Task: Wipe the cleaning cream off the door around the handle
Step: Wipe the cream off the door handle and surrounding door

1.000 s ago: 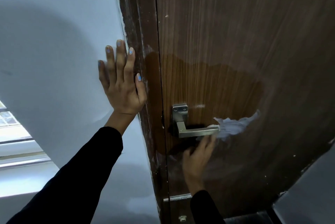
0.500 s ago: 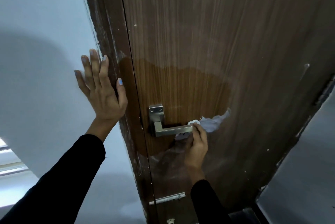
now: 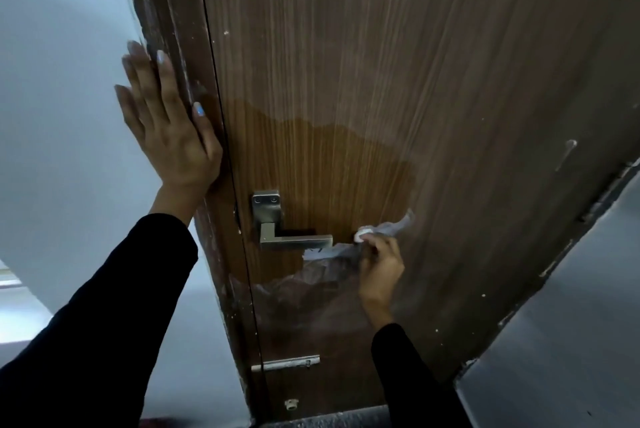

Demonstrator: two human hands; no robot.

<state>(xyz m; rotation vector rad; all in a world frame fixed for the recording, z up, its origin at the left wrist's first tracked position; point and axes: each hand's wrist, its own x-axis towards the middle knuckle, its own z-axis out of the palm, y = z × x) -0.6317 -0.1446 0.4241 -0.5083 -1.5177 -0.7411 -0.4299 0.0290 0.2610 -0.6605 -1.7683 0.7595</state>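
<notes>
My left hand [image 3: 166,130] lies flat, fingers spread, where the pale wall meets the brown door frame. My right hand [image 3: 379,263] pinches a crumpled white cloth [image 3: 363,233] against the wood-grain door [image 3: 346,81], just beyond the tip of the square brushed-metal handle [image 3: 294,240]. Hazy cream [image 3: 311,289] smears the door below the handle.

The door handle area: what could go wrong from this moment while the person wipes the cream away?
1. The right hand pinches only a small wipe, so it may smear the hazy cream film below the handle rather than lift it.
2. The wipe's loose tail could catch on the handle's end.
3. The left hand presses flat across wall and door frame, where white residue shows; it may pick some up.
</notes>
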